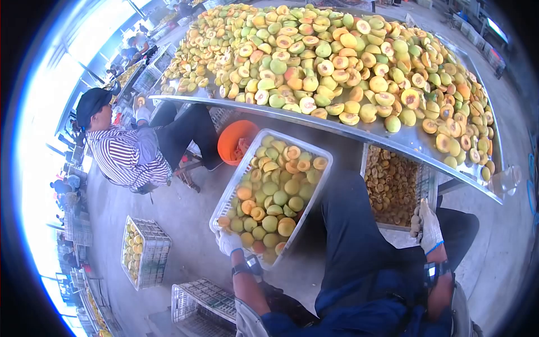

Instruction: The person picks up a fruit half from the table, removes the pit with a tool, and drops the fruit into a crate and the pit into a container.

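My left hand [229,242] gripped the near rim of the crate [314,153] of halved peaches, below the desk [412,147]. My right hand [428,226] lay half-curled, empty, beside the pit tray [426,185]. Mid-lift, I judged; next needed a second grip.

A long metal table [359,132] runs from ten o'clock to four o'clock, heaped with halved peaches [337,62]. On the concrete floor [185,224] stand a white crate of peaches [137,250] at eight o'clock and an empty crate [205,300] at seven o'clock.
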